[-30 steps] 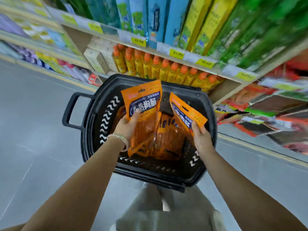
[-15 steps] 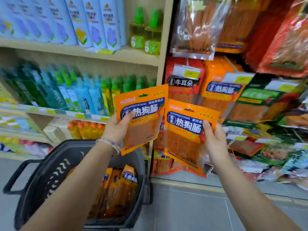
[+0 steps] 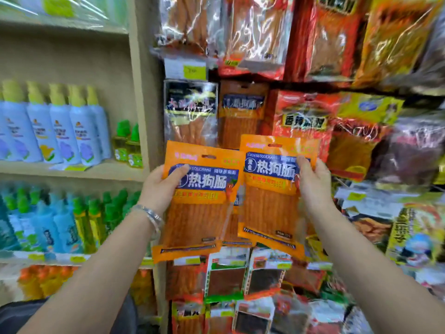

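Observation:
My left hand point(image 3: 160, 186) grips an orange snack packet point(image 3: 199, 213) with a blue label by its left edge, thumb across the front. My right hand point(image 3: 311, 182) grips a second, matching orange packet point(image 3: 269, 208) by its upper right edge. Both packets are held upright, side by side, in front of a rack of hanging snack packets point(image 3: 243, 116). A packet of the same kind hangs on the rack just above them. A bracelet point(image 3: 149, 216) sits on my left wrist.
A wooden shelf post point(image 3: 142, 92) separates the snack rack from shelves of spray bottles point(image 3: 55, 131) on the left. More snack packets point(image 3: 375, 131) hang to the right and below. The black basket's rim point(image 3: 29, 309) shows at the bottom left.
Both hands lifted the two orange packets out of the basket and raised them up to the hanging snack rack. The view swung up from the basket to the rack.

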The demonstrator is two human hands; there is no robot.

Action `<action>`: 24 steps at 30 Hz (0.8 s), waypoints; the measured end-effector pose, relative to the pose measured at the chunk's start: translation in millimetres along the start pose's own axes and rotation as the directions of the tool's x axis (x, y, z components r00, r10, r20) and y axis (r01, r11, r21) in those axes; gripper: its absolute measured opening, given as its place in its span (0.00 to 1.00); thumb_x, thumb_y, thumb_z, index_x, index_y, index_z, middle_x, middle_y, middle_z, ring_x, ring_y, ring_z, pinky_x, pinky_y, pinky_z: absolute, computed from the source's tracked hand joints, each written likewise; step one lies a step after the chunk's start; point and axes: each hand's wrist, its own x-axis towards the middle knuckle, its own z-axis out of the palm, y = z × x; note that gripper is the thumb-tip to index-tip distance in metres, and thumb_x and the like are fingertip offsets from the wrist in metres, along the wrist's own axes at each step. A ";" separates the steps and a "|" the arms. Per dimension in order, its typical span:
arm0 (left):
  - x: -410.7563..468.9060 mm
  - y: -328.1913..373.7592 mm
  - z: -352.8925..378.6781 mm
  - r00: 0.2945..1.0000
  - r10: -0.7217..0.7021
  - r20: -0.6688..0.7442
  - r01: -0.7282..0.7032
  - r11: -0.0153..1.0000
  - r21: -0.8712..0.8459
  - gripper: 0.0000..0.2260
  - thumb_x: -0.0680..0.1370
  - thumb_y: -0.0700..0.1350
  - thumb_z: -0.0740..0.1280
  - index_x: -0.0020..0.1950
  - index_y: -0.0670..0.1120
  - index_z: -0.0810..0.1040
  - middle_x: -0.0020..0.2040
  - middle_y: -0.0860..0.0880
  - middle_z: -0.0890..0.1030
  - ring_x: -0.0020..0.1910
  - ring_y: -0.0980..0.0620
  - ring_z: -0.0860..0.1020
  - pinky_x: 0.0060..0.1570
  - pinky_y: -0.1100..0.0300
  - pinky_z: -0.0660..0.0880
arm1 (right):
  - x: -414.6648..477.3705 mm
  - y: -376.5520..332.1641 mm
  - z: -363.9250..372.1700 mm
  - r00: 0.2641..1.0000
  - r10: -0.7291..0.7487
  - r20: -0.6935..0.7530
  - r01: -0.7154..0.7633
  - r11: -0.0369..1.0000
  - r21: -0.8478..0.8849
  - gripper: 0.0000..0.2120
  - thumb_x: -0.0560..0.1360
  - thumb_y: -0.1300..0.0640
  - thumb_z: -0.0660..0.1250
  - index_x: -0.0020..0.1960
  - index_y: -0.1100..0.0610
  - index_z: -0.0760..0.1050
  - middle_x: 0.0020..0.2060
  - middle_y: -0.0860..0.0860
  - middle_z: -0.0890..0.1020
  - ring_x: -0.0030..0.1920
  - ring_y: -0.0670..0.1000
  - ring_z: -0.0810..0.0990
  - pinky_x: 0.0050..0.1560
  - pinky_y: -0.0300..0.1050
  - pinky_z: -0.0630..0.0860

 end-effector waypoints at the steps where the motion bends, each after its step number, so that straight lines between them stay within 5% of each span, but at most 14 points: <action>1: 7.5 4.3 4.3 1.000 0.007 0.014 -0.007 1.000 0.006 0.07 0.73 0.47 0.71 0.35 0.56 0.83 0.35 0.54 0.84 0.34 0.56 0.82 0.37 0.60 0.79 | 11.8 -5.1 2.8 1.000 -0.012 -0.001 0.012 1.000 0.014 0.11 0.78 0.52 0.62 0.38 0.55 0.73 0.35 0.48 0.78 0.37 0.46 0.75 0.41 0.46 0.70; 3: 23.1 11.7 12.3 1.000 0.025 0.015 -0.025 1.000 -0.016 0.05 0.73 0.48 0.71 0.36 0.52 0.82 0.37 0.50 0.85 0.36 0.51 0.83 0.37 0.57 0.79 | 31.0 -15.2 11.2 0.999 -0.022 0.034 0.020 0.998 0.052 0.13 0.78 0.52 0.62 0.41 0.60 0.76 0.36 0.50 0.77 0.38 0.47 0.75 0.39 0.45 0.69; 8: 57.9 30.1 30.8 0.995 0.099 -0.010 -0.099 0.994 -0.036 0.05 0.72 0.49 0.71 0.37 0.51 0.79 0.33 0.55 0.84 0.29 0.58 0.81 0.24 0.68 0.72 | 75.3 -40.8 40.2 0.993 -0.058 0.107 0.045 0.992 0.118 0.08 0.76 0.52 0.62 0.40 0.52 0.74 0.37 0.51 0.76 0.38 0.48 0.74 0.38 0.43 0.67; 13: 90.6 38.6 42.6 0.992 0.120 0.039 -0.115 0.988 -0.104 0.04 0.69 0.51 0.71 0.33 0.55 0.82 0.36 0.51 0.85 0.34 0.53 0.83 0.31 0.59 0.79 | 113.0 -55.0 74.7 0.989 -0.085 0.119 0.059 0.977 0.204 0.09 0.77 0.56 0.62 0.39 0.52 0.74 0.32 0.44 0.79 0.30 0.42 0.76 0.26 0.30 0.68; 19: 121.2 41.6 50.8 0.983 0.158 0.096 -0.150 0.985 -0.080 0.07 0.72 0.50 0.70 0.33 0.55 0.82 0.38 0.51 0.85 0.36 0.52 0.83 0.31 0.60 0.77 | 149.1 -52.7 106.3 0.989 -0.071 0.127 0.043 0.976 0.213 0.08 0.76 0.57 0.61 0.39 0.53 0.73 0.36 0.49 0.77 0.36 0.46 0.75 0.36 0.39 0.69; 24: 134.9 39.7 57.6 0.981 0.151 0.125 -0.138 0.985 -0.105 0.03 0.73 0.49 0.70 0.41 0.51 0.79 0.39 0.50 0.85 0.36 0.51 0.84 0.31 0.60 0.78 | 161.2 -39.8 115.9 0.994 -0.040 0.101 0.025 0.988 0.150 0.11 0.76 0.60 0.61 0.35 0.53 0.70 0.29 0.47 0.74 0.26 0.43 0.71 0.23 0.33 0.64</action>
